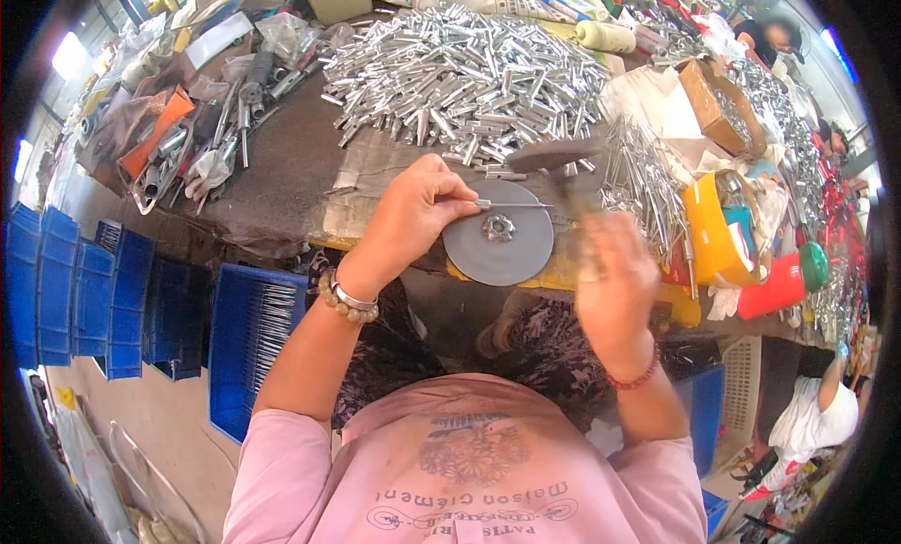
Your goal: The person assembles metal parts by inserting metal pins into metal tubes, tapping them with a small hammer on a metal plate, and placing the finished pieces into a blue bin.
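My left hand (427, 201) pinches a short silver metal tube with a thin rod (518, 205) pointing right out of it. The piece lies level over a round grey disc (502, 262), which has a ring-shaped metal hub (498, 228) in its middle. On the right, my right hand (615, 276) is closed around the handle of a hammer (554, 155). Both hand and hammer are smeared by motion. The dark hammer head is above the far right part of the disc, apart from the piece.
A big heap of silver metal tubes (469, 75) covers the table's far middle. Thin rods (643, 183) lie in a pile at right, near a yellow container (718, 229) and a red bottle (774, 286). A blue crate (221, 356) of rods stands lower left.
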Available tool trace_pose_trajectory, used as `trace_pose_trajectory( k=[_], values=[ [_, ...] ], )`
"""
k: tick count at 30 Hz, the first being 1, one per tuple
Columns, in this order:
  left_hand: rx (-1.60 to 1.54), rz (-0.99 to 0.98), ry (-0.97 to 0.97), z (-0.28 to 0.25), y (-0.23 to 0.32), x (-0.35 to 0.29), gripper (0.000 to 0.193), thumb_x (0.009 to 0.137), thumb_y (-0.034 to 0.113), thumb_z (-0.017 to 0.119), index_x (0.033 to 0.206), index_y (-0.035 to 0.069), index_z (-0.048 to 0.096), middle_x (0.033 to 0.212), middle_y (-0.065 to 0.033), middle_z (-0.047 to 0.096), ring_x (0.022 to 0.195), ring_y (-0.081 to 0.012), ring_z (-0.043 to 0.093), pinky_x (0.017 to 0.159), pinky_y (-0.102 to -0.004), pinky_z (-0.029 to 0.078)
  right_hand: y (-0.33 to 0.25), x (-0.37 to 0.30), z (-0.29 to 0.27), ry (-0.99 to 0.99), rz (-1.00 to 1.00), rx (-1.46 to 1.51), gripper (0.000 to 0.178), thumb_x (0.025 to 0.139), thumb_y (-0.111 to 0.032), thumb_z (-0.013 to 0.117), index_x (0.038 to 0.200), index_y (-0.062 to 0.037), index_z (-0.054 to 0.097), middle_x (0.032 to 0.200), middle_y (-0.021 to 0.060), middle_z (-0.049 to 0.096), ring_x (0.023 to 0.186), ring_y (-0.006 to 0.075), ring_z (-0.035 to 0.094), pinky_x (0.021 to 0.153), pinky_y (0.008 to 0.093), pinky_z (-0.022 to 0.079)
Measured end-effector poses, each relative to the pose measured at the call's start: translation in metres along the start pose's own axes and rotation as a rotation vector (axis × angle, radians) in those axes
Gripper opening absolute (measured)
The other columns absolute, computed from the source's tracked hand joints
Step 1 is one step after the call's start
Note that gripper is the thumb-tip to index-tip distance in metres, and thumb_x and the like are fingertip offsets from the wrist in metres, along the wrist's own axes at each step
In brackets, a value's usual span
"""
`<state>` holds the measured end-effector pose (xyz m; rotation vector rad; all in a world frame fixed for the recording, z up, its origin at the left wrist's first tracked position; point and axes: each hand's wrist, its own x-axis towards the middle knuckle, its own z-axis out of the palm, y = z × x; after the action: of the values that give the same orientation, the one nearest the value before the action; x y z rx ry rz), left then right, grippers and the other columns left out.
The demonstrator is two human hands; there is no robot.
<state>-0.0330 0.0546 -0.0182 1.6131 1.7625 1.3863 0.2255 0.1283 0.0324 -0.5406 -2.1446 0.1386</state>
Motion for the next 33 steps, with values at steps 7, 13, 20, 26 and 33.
trace_pose_trajectory(
  k=[7,13,20,26,33],
  values=[
    [0.058,0.018,0.003,0.001,-0.003,-0.001,0.014,0.088,0.003,0.087,0.101,0.001,0.083,0.093,-0.0054,0.064,0.086,-0.0166,0.064,0.077,-0.0312,0.052,0.000,0.007,-0.002,-0.337,0.083,-0.114,0.047,0.093,-0.003,0.073,0.137,-0.0189,0.074,0.092,0.0095,0.062,0.077,0.0328,0.070,0.068,0.0444,0.058],
    [0.085,0.058,-0.009,-0.004,0.000,-0.005,0.014,0.087,0.003,0.087,0.100,0.002,0.083,0.093,-0.0062,0.064,0.087,-0.0188,0.065,0.077,-0.0315,0.052,0.018,0.020,0.003,-0.329,0.271,0.223,0.044,0.095,-0.002,0.074,0.138,-0.0093,0.073,0.098,0.0163,0.067,0.085,0.0396,0.069,0.078,0.0441,0.057],
    [0.042,-0.006,-0.044,-0.007,0.020,-0.038,0.016,0.087,0.005,0.088,0.102,0.005,0.084,0.096,-0.0052,0.063,0.088,-0.0202,0.064,0.079,-0.0323,0.051,0.033,0.014,0.014,-0.369,0.007,-0.058,0.024,0.088,-0.009,0.081,0.112,-0.0072,0.080,0.106,0.0111,0.067,0.099,0.0341,0.069,0.085,0.0446,0.057],
    [0.104,0.050,-0.066,-0.013,0.022,-0.056,0.016,0.087,0.005,0.088,0.103,0.005,0.084,0.099,-0.0056,0.063,0.094,-0.0207,0.064,0.082,-0.0312,0.051,-0.018,-0.017,-0.006,-0.539,0.182,-0.032,0.016,0.086,-0.013,0.082,0.096,-0.0086,0.071,0.097,0.0101,0.066,0.093,0.0344,0.071,0.077,0.0466,0.058],
    [0.200,0.150,0.119,-0.001,0.030,-0.068,0.029,0.090,0.002,0.085,0.118,0.007,0.083,0.102,-0.0051,0.066,0.095,-0.0190,0.065,0.083,-0.0308,0.052,-0.026,-0.037,-0.001,-0.718,0.620,0.543,0.019,0.096,-0.006,0.073,0.114,-0.0018,0.069,0.080,0.0122,0.072,0.068,0.0244,0.069,0.065,0.0395,0.054]
  ],
)
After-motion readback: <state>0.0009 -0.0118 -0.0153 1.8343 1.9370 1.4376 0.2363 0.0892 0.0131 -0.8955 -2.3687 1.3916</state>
